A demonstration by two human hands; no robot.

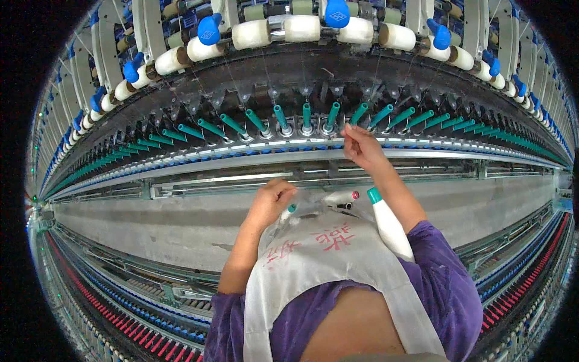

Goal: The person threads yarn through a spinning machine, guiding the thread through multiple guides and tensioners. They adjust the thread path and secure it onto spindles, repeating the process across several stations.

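My right hand is raised to the row of spindles, thumb and fingers pinched together just below a green bobbin tube. Whatever lies in that pinch is too fine to make out. Lower and to the left, my left hand is curled closed in front of my white apron, its grip hidden. A white yarn bobbin with a green tip lies along my right forearm. At the apron's top edge, a white bobbin with a red end and another green tube tip stick out.
The spinning frame curves across ahead, with green tubes on spindles, a metal rail before them, and white rollers with blue caps above. Grey floor runs along it. Behind me stands another machine with red tubes.
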